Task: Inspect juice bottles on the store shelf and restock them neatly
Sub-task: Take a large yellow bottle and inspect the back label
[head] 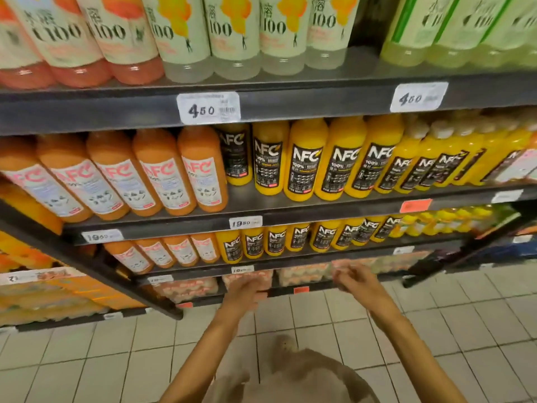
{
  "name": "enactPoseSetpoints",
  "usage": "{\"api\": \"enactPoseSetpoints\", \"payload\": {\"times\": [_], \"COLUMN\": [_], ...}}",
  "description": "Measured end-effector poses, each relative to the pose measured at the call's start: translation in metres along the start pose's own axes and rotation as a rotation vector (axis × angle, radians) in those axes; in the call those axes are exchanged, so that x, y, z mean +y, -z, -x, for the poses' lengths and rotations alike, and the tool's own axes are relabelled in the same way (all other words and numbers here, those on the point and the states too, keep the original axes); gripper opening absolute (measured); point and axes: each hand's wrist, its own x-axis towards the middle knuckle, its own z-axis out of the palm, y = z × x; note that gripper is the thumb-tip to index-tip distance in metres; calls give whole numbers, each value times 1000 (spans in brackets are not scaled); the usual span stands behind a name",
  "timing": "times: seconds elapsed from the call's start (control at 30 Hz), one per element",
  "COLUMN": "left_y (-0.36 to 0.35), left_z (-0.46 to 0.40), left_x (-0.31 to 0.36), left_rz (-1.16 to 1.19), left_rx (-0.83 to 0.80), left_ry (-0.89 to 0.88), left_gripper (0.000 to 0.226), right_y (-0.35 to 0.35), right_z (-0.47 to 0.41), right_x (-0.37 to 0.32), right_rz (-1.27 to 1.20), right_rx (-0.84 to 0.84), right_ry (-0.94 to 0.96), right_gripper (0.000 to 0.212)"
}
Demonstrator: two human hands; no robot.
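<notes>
Bare and holding nothing, both hands hung low in the centre of the frame, in front of the bottom shelf edge. The left hand (245, 289) had its fingers loosely extended toward the shelf; the right hand (353, 279) was blurred, its fingers loosely curled around nothing I could make out. Juice bottles all lay above and beyond them, none touched. Nearest stood the small yellow bottles (276, 242) on the lower shelf, just above the hands and roughly between them, so either hand could reach. Higher, mid-frame, stood the large yellow bottles (305, 164), with orange bottles (162, 173) to their left. Every bottle stood upright, long axis vertical, labels forward. One large yellow bottle (236, 154) at the left end of its row sat set back from its neighbours, probably the one needing attention; the left hand lay nearer that column.
</notes>
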Motion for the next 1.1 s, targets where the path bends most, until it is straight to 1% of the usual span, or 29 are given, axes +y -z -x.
{"api": "enactPoseSetpoints", "payload": {"times": [0.07, 0.13, 0.17, 0.23, 0.3, 0.37, 0.4, 0.43, 0.5, 0.53, 0.57, 0.6, 0.67, 0.7, 0.73, 0.8, 0.83, 0.87, 0.9, 0.97, 1.07, 1.1], "left_y": [-3, -3, -3, -3, -4, -5, -5, -6, -7, -8, -9, -10, -12, -12, -13, -13, -12, -11, -9, -5, -1, 0], "left_z": [-16, -32, -42, -60, -74, -87, -94, -101, -114, -120, -125, -128, -133, -133, -133, -130, -128, -126, -123, -119, -113, -109], "left_x": [25, 53, 67, 94, 117, 134, 141, 148, 159, 163, 165, 167, 168, 168, 167, 162, 158, 153, 148, 141, 130, 127], "left_rz": [61, 14, -9, 3, 14, -9, -17, -27, -71, -101, -130, -152, -174, -180, -194, -249, -263, -265, -262, -258, -213, -166], "left_rx": [74, 148, 169, 199, 225, 218, 208, 206, 219, 229, 238, 245, 271, 291, 316, 358, 361, 352, 339, 333, 307, 264], "left_ry": [-121, -213, -256, -354, -459, -537, -563, -569, -547, -539, -532, -524, -510, -510, -516, -536, -544, -554, -572, -619, -654, -634], "left_gripper": [19, 15, 17, 34, 46, 54, 57, 59, 59, 57, 55, 54, 54, 54, 55, 58, 62, 66, 71, 73, 72, 75], "right_y": [7, 4, 0, -10, -22, -32, -37, -41, -49, -53, -56, -59, -63, -65, -66, -69, -71, -73, -72, -71, -71, -69], "right_z": [-31, -50, -57, -69, -79, -89, -95, -103, -118, -122, -127, -130, -130, -131, -130, -126, -124, -126, -127, -121, -115, -111], "right_x": [-42, -85, -105, -143, -174, -197, -205, -214, -227, -230, -231, -232, -237, -238, -241, -242, -241, -237, -232, -228, -227, -227], "right_rz": [7, -15, -44, -64, 9, 157, 197, 204, 237, 288, 327, 345, 403, 421, 386, 325, 331, 261, 202, 110, -59, -118], "right_rx": [-6, -42, -62, -69, 6, 125, 145, 128, 65, 33, 7, -5, -16, -5, 44, 77, 52, 17, -10, 48, 111, 121], "right_ry": [174, 313, 369, 486, 595, 644, 629, 558, 333, 234, 191, 210, 256, 226, 172, 140, 157, 159, 158, 158, 239, 273], "right_gripper": [24, 26, 27, 35, 36, 25, 20, 20, 29, 29, 25, 19, 26, 26, 26, 37, 39, 40, 38, 33, 13, 16]}}
